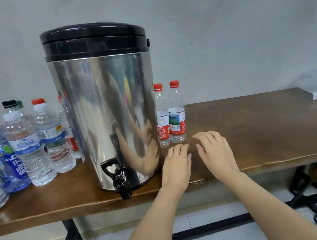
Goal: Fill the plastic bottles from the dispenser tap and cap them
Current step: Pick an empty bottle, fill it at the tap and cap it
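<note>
While beside the dispenser (107,106), hands (177,165) (215,152) flat, empty.

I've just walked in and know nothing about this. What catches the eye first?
The tall shiny steel dispenser with a black lid stands at the front edge of the wooden table, its black tap overhanging. Capped plastic bottles crowd its left side, and two red-capped bottles stand at its right. The left hand and right hand rest open on the table before those two.

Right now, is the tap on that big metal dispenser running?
Off: no water falls from the tap, no bottle stands under it, and the left hand and right hand lie flat over the table.
</note>
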Demonstrator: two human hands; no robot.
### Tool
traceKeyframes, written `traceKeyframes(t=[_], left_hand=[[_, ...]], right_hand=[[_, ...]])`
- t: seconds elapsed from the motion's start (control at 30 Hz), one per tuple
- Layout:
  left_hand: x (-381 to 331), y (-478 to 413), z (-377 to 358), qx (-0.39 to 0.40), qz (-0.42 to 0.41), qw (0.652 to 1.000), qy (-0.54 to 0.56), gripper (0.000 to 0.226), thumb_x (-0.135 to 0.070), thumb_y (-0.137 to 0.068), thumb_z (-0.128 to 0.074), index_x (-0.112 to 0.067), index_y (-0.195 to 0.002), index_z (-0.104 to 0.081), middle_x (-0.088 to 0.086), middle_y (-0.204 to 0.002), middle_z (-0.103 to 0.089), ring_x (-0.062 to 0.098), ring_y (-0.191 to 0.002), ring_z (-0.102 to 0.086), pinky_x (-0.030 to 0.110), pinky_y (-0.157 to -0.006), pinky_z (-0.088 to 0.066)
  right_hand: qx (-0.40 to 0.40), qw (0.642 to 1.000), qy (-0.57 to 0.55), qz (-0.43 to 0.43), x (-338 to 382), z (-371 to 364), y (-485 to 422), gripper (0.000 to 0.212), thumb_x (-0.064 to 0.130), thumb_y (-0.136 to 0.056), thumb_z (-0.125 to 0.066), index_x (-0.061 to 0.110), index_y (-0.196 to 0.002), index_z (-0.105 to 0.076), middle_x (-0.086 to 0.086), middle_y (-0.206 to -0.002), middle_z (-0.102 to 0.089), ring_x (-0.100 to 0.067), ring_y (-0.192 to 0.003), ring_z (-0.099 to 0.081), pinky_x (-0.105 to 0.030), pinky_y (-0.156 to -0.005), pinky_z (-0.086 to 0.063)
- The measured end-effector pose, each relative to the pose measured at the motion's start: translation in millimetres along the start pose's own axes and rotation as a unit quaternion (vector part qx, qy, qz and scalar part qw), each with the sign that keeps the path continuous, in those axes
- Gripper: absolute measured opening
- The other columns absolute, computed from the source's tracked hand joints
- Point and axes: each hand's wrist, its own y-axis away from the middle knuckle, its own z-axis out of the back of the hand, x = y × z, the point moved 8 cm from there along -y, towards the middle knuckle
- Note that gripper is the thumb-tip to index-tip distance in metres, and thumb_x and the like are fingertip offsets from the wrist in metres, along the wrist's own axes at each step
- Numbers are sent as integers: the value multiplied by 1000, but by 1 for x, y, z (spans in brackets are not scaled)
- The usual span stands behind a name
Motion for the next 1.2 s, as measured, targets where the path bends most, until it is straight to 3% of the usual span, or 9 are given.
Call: traceKeyframes(t=[0.17, 0.3, 0.4, 0.53, 0.73, 0.8, 0.9, 1.03, 1.2], left_hand=[[15, -2, -7, 1, 71, 997, 12, 46, -36, -107, -32, -22, -151, -32, -2, -154, -37, 15, -141, -33, 28, -112, -34], [10, -1, -2, -8, 68, 997, 39, 50, -36, -107, -33, -23, -154, -23, -2, -158, -27, 17, -142, -30, 31, -107, -40], [11, 1, -1, -12, 75, 996, 37, 51, -37, -107, -31, -22, -155, -21, 0, -160, -25, 19, -143, -29, 32, -108, -40], [11, -2, -6, -4, 78, 997, 19, 51, -39, -106, -31, -22, -154, -22, 0, -158, -27, 20, -140, -32, 34, -107, -41], [9, -2, -6, -1, 68, 998, 6, 52, -39, -106, -32, -22, -154, -23, 0, -157, -28, 20, -138, -33, 34, -104, -44], [9, -1, -5, -2, 66, 998, 13, 52, -39, -106, -33, -21, -153, -24, 0, -157, -28, 21, -138, -34, 35, -103, -45], [8, -1, -4, -6, 66, 998, 22, 51, -38, -105, -35, -19, -152, -27, 2, -156, -32, 23, -137, -37, 37, -101, -46], [9, -2, -5, -2, 70, 997, 13, 51, -38, -106, -34, -20, -152, -26, 1, -156, -31, 22, -137, -36, 35, -102, -45], [9, -2, -5, -4, 78, 997, 15, 50, -38, -106, -35, -19, -152, -28, 2, -156, -32, 22, -139, -35, 35, -101, -46]], right_hand=[[54, 996, -23, -72, -23, -18, -37, 42, 28, -99, -53, 21, -140, -48, 0, -142, -53, -21, -132, -44, -37, -108, -38], [117, 968, -97, -199, -35, -35, -63, 74, 43, -92, -63, 22, -151, -24, -5, -153, -38, -26, -138, -37, -44, -107, -39], [132, 942, -204, -231, -32, -37, -88, 94, 42, -85, -73, 19, -155, -13, -9, -156, -31, -31, -142, -30, -49, -109, -35], [122, 924, -288, -219, -19, -29, -122, 112, 37, -79, -81, 22, -157, -2, -7, -163, -14, -35, -148, -14, -54, -116, -24], [163, 980, -75, -91, 15, -11, -169, 128, 33, -75, -83, 35, -153, 18, -15, -164, 1, -43, -147, -11, -57, -113, -28], [191, 977, -42, -88, 16, -14, -179, 126, 32, -76, -83, 36, -153, 17, -17, -163, -1, -46, -146, -11, -58, -111, -29], [235, 968, -32, -84, 13, -21, -181, 117, 28, -75, -84, 35, -155, 0, -17, -159, -14, -46, -141, -20, -57, -107, -34], [170, 969, -152, -96, 10, -19, -175, 101, 16, -72, -87, 25, -146, -19, -19, -142, -38, -42, -128, -38, -54, -102, -42], [101, 958, -255, -88, 8, -5, -156, 93, 8, -72, -86, 21, -139, -24, -13, -136, -47, -30, -120, -50, -47, -103, -45]])
